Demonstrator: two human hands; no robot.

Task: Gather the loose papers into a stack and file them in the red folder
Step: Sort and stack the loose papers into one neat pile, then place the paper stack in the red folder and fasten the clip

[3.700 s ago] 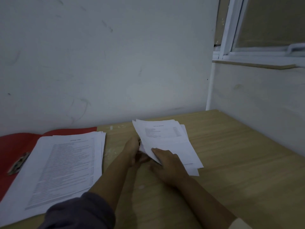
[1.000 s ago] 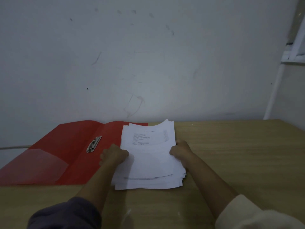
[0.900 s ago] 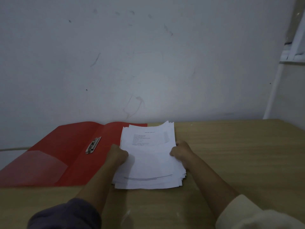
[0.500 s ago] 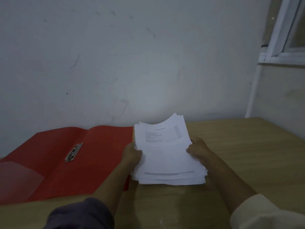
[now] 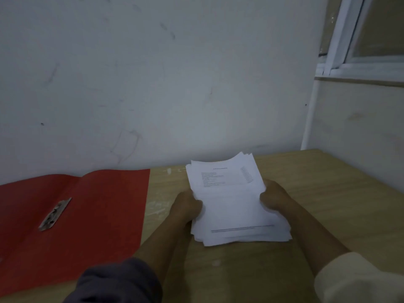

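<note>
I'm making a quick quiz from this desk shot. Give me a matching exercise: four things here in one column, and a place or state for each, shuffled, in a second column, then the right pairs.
Things
1. paper stack
2. red folder
3. metal clip
4. window frame

Places or states
A. lying open and flat at the left of the desk
B. up at the top right, above the desk
C. held at its two sides by both hands
D. resting on the folder's inner face

Pairs: 1-C, 2-A, 3-D, 4-B
</note>
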